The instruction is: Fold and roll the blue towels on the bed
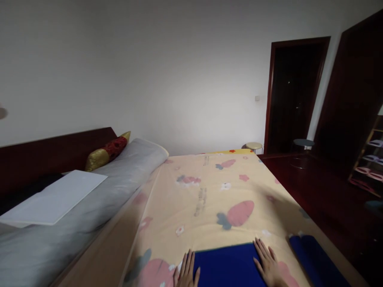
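Observation:
A flat piece of dark blue fabric (227, 265) lies on the bed at the bottom of the head view, its near part cut off by the frame. At its left edge rests my left hand (186, 273), palm down with fingers stretched out. My right hand (267, 263) lies flat along the right edge, its fingers spread. Neither hand grips anything. To the right of my right hand is another dark blue cloth (317, 259), seemingly folded or rolled. Beneath everything spreads a peach sheet (209, 227) printed with pink carrots and flowers.
Along the bed's left side lie a grey quilt (119, 187), a white board (62, 197) and a red-gold pillow (110, 151) by the dark headboard (54, 149). Two stools, one cream (253, 146) and one dark (303, 142), stand beyond; a shoe rack (369, 159) is at right.

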{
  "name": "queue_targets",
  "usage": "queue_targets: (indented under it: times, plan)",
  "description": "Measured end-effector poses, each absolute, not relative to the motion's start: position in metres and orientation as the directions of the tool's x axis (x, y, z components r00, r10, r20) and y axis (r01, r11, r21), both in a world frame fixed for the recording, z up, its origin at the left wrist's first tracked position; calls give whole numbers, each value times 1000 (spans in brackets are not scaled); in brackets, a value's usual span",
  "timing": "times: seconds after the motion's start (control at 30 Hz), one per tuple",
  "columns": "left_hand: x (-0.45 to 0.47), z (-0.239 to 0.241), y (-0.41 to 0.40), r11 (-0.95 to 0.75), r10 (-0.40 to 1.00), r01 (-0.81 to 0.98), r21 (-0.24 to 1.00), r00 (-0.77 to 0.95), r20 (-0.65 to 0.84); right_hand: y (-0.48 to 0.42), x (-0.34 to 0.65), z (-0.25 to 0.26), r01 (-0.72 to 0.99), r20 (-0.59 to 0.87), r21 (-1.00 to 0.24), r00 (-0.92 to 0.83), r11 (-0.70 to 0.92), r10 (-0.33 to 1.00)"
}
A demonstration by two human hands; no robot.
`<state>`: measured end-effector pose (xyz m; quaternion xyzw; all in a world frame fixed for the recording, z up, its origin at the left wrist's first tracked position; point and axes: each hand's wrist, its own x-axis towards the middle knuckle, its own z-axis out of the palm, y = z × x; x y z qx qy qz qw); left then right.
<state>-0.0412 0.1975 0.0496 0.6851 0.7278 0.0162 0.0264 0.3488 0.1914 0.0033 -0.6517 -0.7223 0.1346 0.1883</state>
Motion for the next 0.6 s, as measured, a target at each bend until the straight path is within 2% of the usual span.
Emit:
queue_targets:
  times: [0.1, 0.2, 0.27, 0.37, 0.43, 0.5, 0.6]
  plan:
    - [-29, 79, 193, 61, 993, 998, -1, -61, -99, 187, 336, 19, 914, 103, -403, -12, 53, 995]
    - [-2, 80, 170, 20, 999, 1000, -10, -19, 38, 165, 293, 20, 922, 225, -386, 109, -14, 968]
    - [23, 58, 145, -69, 990, 996, 58, 61, 129, 141, 253, 9, 912, 276, -408, 73, 48, 958]
    - [51, 11, 103, -276, 959, 948, 157, 260, 115, 100, 211, -22, 885, 291, -413, -97, 216, 952]
    - [48, -10, 79, -364, 931, 912, 187, 349, 107, 76, 210, -42, 887, 295, -392, -129, 243, 947]
    - [28, -14, 61, -346, 937, 920, 186, 330, 114, 54, 232, -55, 910, 333, -363, -74, 200, 940]
    - [-17, 5, 39, -204, 977, 965, 165, 190, 98, 29, 281, -56, 928, 408, -322, -44, 189, 912]
